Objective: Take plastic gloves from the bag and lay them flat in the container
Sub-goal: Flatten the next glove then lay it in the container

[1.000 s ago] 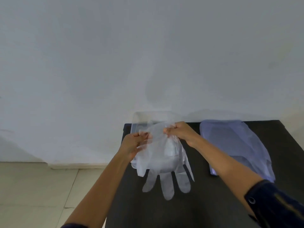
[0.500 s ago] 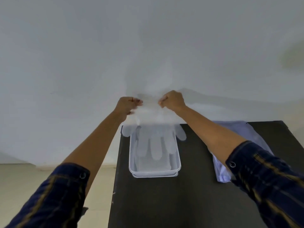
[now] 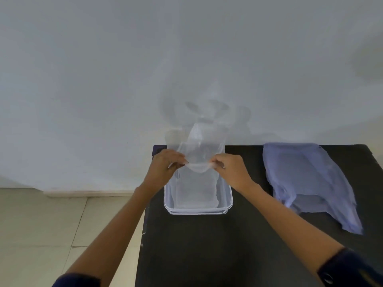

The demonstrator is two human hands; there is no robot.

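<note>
- Clear, thin plastic glove (image 3: 200, 150) held up between both my hands, above the far half of the container (image 3: 227, 200).
- My left hand (image 3: 165, 168) pinches one side of the glove's near edge, fingers closed tight on the film.
- My right hand (image 3: 231, 170) pinches the other side the same way; the edge sags in a shallow curve between the two grips.
- Rest of the glove rises up and away from me toward the wall (image 3: 103, 79); it blurs against the pale surface, so I cannot tell how its finger end lies.
- Container is a see-through rectangular tub, sitting on the black table (image 3: 207, 245) near its left edge, far side close to the wall.
- Inside the tub, what looks like a flat stack of gloves (image 3: 195, 195) on the bottom; the layers are too transparent to count.
- Bluish, translucent bag (image 3: 310, 183) lies flat and crumpled on the table, to the right of the tub and apart from it.
- Dark sleeve cuffs show at both my forearms; tiled floor (image 3: 51, 224) to the left of the table.
</note>
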